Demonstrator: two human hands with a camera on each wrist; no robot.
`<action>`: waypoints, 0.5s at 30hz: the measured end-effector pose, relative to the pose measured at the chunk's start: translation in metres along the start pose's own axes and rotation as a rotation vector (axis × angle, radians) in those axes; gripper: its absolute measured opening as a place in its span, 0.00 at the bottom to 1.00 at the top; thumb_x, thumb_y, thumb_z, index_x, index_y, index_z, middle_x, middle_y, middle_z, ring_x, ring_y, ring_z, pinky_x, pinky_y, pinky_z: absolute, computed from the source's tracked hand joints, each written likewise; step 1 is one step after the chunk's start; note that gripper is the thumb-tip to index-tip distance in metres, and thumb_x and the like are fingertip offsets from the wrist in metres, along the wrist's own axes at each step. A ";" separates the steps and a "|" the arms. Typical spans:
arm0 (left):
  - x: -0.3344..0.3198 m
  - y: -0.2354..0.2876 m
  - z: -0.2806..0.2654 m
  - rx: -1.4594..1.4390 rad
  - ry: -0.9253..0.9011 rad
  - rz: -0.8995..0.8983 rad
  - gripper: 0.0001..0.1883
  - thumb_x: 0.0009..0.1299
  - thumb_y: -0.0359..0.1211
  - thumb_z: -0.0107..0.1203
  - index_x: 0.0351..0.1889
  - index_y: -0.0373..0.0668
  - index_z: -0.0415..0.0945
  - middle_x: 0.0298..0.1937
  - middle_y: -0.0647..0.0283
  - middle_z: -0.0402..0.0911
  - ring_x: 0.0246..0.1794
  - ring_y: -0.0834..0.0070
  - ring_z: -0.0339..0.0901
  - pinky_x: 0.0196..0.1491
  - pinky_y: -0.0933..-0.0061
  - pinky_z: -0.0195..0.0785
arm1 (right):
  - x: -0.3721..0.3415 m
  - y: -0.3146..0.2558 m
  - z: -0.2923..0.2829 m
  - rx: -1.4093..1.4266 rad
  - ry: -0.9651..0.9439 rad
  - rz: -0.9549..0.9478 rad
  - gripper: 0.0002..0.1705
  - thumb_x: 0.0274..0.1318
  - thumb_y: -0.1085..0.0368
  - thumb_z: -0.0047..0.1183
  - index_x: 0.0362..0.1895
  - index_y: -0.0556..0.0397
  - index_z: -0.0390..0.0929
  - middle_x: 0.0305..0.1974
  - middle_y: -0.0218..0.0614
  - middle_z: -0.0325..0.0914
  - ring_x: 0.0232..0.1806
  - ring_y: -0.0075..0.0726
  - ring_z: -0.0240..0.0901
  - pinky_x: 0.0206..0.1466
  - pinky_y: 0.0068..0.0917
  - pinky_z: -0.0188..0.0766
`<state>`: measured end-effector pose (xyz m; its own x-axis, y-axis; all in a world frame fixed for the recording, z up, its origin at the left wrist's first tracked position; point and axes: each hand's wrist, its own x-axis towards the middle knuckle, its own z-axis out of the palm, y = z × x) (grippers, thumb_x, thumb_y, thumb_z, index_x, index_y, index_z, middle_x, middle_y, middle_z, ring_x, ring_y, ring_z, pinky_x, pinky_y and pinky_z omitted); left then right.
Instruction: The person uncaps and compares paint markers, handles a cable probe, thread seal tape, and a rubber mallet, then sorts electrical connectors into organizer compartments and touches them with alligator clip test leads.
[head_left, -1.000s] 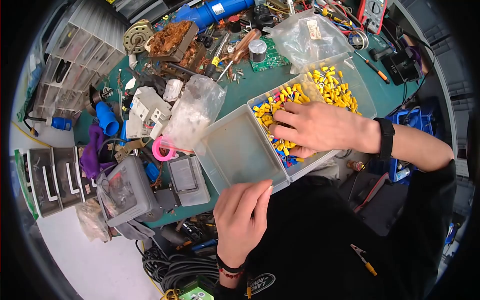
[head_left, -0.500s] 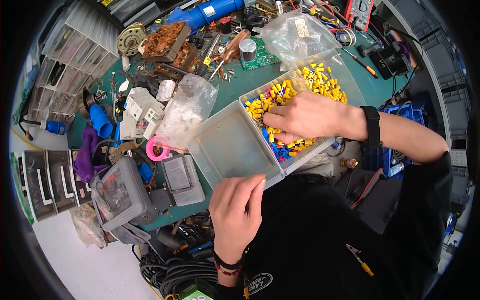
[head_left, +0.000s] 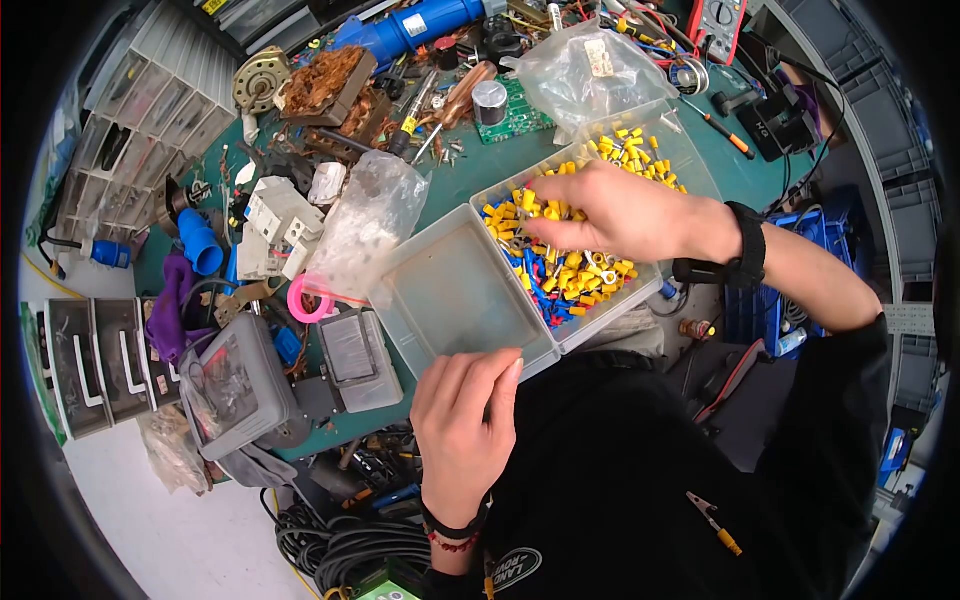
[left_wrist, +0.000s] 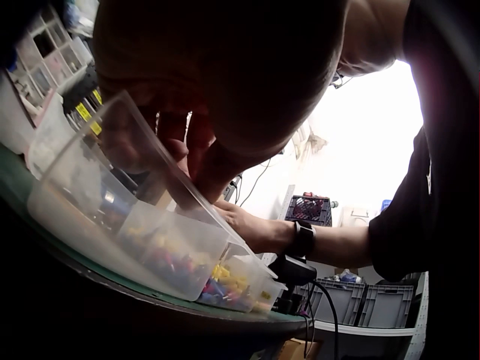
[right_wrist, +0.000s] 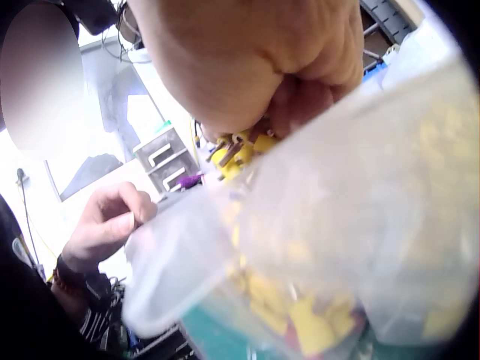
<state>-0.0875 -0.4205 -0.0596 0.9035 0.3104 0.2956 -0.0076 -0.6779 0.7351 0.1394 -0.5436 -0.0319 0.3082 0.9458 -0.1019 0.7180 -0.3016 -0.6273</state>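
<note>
A clear plastic box (head_left: 465, 290) stands on the bench, its near-left compartment showing a bare bottom. The part beside that compartment holds many crimp terminals (head_left: 590, 278), mostly yellow with some blue and red. My right hand (head_left: 625, 212) is over them, thumb and fingers curled round several yellow terminals (right_wrist: 232, 154). Its palm hides part of the grasp in the right wrist view. My left hand (head_left: 465, 420) pinches the box's near rim, fingers bent and thumb against them. In the left wrist view, the same hand (left_wrist: 199, 146) looms dark over the box wall.
A clear bag (head_left: 375, 215), a pink ring (head_left: 311, 299) and a small grey case (head_left: 365, 360) lie left of the box. Behind it are a plastic bag (head_left: 590, 75), a circuit board (head_left: 515, 112) and a screwdriver (head_left: 725, 132). Drawer units (head_left: 105, 350) stand far left.
My right hand has lifted from deep among the terminals, uncovering more of them at the near side. My left hand stays at the box rim. The whole view shifts slightly.
</note>
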 end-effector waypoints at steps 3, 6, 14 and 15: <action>0.001 0.001 0.000 0.008 -0.016 -0.021 0.03 0.64 0.24 0.60 0.35 0.37 0.79 0.30 0.59 0.79 0.28 0.65 0.73 0.29 0.69 0.64 | 0.002 0.003 -0.008 0.118 0.043 0.060 0.23 0.66 0.52 0.49 0.32 0.63 0.74 0.25 0.55 0.73 0.29 0.53 0.74 0.36 0.42 0.70; 0.002 0.003 0.000 0.036 -0.025 -0.021 0.03 0.64 0.24 0.60 0.35 0.37 0.79 0.30 0.59 0.78 0.29 0.62 0.73 0.32 0.66 0.65 | 0.003 0.013 -0.010 0.400 0.076 0.125 0.23 0.68 0.50 0.47 0.40 0.61 0.78 0.22 0.25 0.73 0.23 0.13 0.66 0.23 0.23 0.64; 0.005 0.009 -0.003 0.145 -0.138 -0.055 0.05 0.66 0.26 0.55 0.39 0.38 0.78 0.32 0.58 0.78 0.32 0.59 0.73 0.38 0.63 0.63 | -0.013 0.006 -0.037 0.622 0.007 0.385 0.27 0.69 0.44 0.41 0.41 0.54 0.80 0.23 0.21 0.71 0.18 0.11 0.61 0.17 0.14 0.61; 0.005 0.009 -0.003 0.167 -0.153 -0.060 0.05 0.67 0.27 0.54 0.39 0.38 0.78 0.32 0.58 0.78 0.33 0.59 0.73 0.39 0.62 0.62 | -0.016 0.008 -0.039 0.639 0.034 0.377 0.27 0.69 0.44 0.41 0.41 0.55 0.80 0.22 0.21 0.70 0.18 0.11 0.60 0.17 0.14 0.61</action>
<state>-0.0842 -0.4236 -0.0496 0.9547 0.2574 0.1493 0.1076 -0.7663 0.6334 0.1646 -0.5654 -0.0047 0.4885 0.7844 -0.3822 0.0597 -0.4671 -0.8822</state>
